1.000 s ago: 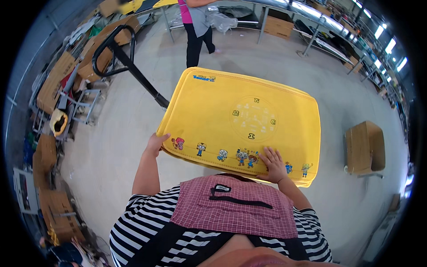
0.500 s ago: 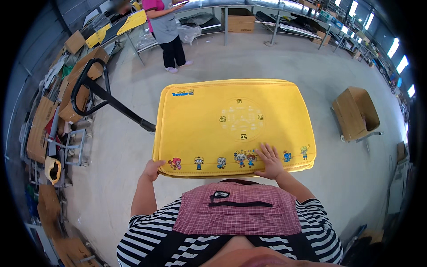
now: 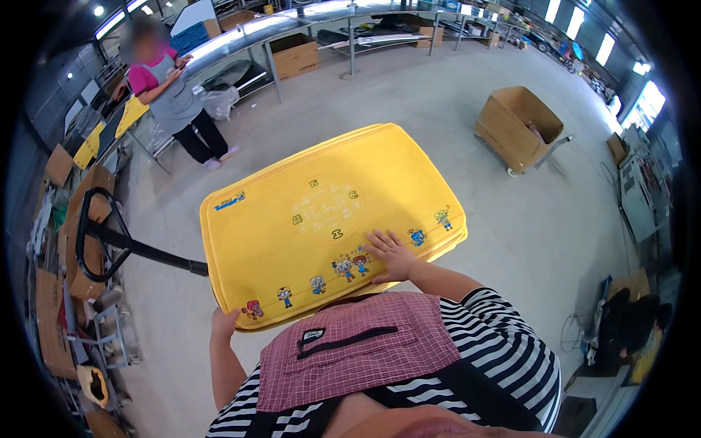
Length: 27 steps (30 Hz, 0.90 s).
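The yellow stack (image 3: pixel 328 219) of printed panels lies just in front of the person's checked apron (image 3: pixel 358 358), raised above the floor (image 3: pixel 292 109), its cartoon figures along the near edge. A black handle (image 3: pixel 146 248) comes out from behind its left side, which suggests a truck underneath bears the weight, though whatever supports it is hidden. That would explain the light hold: the hands seem to steady the layers, one at a corner and one from above, more than lift them

The left hand (image 3: pixel 224 323) is at the near left corner, thumb laid over the edge; its other fingers are out of sight, so I cannot tell whether they close beneath. The right hand (image 3: pixel 392 255) rests palm down, fingers spread, on the top near the front edge and right of centre, its forearm angled in from the right
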### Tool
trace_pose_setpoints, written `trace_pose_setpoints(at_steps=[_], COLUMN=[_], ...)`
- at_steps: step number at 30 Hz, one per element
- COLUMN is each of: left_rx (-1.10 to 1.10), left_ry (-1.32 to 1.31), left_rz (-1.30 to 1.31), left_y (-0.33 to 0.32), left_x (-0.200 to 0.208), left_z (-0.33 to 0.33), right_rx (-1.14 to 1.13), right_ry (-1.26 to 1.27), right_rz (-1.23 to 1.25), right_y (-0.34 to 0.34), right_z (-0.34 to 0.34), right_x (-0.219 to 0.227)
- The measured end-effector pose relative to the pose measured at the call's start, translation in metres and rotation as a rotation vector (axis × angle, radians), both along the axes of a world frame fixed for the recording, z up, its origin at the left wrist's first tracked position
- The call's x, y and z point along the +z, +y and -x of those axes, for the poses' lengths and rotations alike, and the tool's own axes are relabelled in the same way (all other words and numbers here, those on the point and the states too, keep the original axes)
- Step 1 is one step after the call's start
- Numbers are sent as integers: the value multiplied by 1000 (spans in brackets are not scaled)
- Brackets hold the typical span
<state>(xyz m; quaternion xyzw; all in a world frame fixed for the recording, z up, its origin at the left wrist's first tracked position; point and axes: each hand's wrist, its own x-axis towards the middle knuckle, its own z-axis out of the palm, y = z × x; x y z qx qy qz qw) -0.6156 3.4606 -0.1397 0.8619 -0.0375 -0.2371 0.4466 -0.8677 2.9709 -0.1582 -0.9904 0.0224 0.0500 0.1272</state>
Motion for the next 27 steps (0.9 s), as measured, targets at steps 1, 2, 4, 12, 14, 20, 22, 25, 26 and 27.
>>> trace_pose_setpoints(at_steps=[1,2,4,12,14,20,22,25,26,27], left_rx=[-9,-10,-25,70,62,31,9,3,2,4], left_ry=[-10,-25,-50,-50,-50,-64,-66,-81,-84,-87], left_rz=[-10,-14,-23,125,128,64,55,74,82,90], left_y=[-2,0,4,5,-1,-1,0,-7,-5,-3], left_x=[0,-3,-14,-31,-28,-21,-20,-8,-11,-15], left_z=[-2,-4,-6,-4,-4,-2,-3,3,2,0], right_rx=[4,8,8,25,14,16,14,6,5,7], right_ry=[5,11,17,-14,-16,-15,-13,7,22,35], right_rz=[1,1,-6,-37,-32,-28,-28,-24,-19,-16], right_y=[-1,-1,-3,-5,-7,-5,-4,-3,-3,-2], right_z=[-1,-1,1,2,4,1,1,1,1,0], right_x=[-1,-4,-6,-7,-10,-10,-10,-8,-6,-4])
